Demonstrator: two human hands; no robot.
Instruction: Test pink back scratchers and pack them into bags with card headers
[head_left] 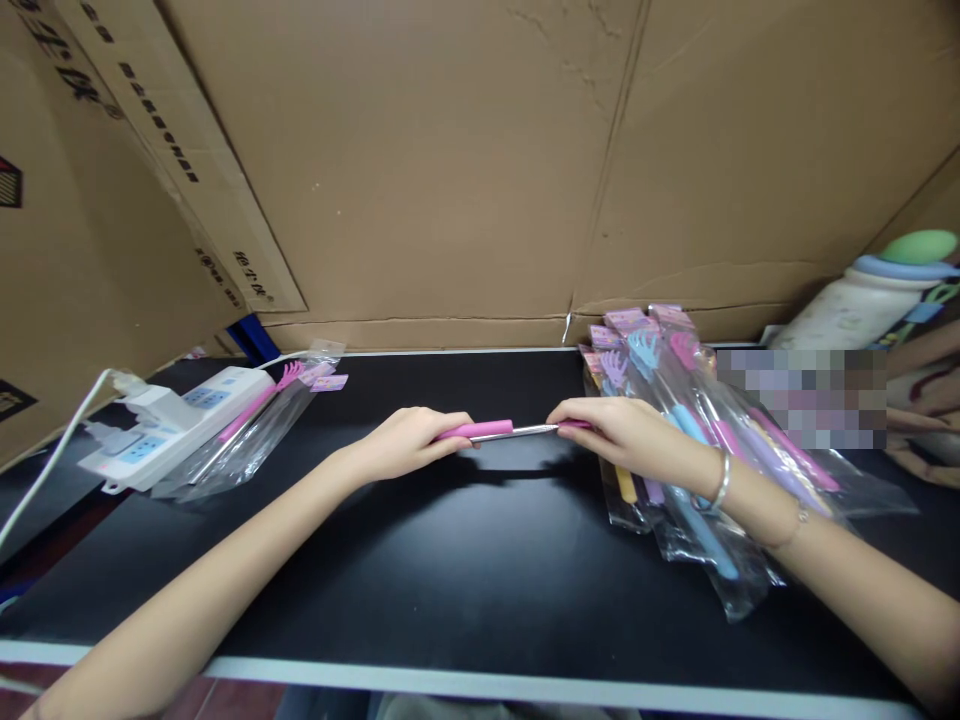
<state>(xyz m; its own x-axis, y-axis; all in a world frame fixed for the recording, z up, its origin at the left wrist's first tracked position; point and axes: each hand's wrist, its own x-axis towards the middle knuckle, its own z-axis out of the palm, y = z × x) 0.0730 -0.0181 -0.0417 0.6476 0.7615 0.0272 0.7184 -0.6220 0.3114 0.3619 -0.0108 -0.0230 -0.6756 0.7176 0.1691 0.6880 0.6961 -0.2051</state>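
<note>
My left hand point(409, 442) is closed around the pink handle of a back scratcher point(491, 429) held level above the black table. A thin silver rod runs from the handle to my right hand point(619, 432), which pinches the pink far end. The claw is hidden by the right fingers. Beneath and beside my right wrist lies a pile of bagged back scratchers point(697, 540) in blue, pink, purple and yellow. Another bagged pink back scratcher point(255, 410) rests at the left, away from my left hand.
A white power strip point(225, 385) with plugs and a cable is at the left. Cardboard point(450, 180) walls the back and left of the black table point(450, 590). A white bottle point(847, 305) leans at the back right, near another person's hand point(926, 400).
</note>
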